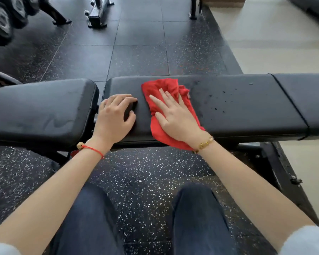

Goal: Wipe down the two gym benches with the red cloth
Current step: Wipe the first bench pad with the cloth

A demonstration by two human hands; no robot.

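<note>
right hand (175, 115): flat, fingers straight and spread, palm pressing the red cloth (166, 92) onto the long bench pad (247, 107); gold bracelet (204, 144) at the wrist.
left hand (114, 116): resting on the same pad just left of the cloth, fingers loosely curled, holding nothing; red string bracelet (92, 150).
red cloth: crumpled, on the pad's left half, its near edge hanging over the front.
second bench pad (41, 111): to the left, across a narrow gap.
droplets (221, 102): on the pad right of the cloth.

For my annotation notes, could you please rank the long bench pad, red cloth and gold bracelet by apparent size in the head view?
1. long bench pad
2. red cloth
3. gold bracelet
</note>
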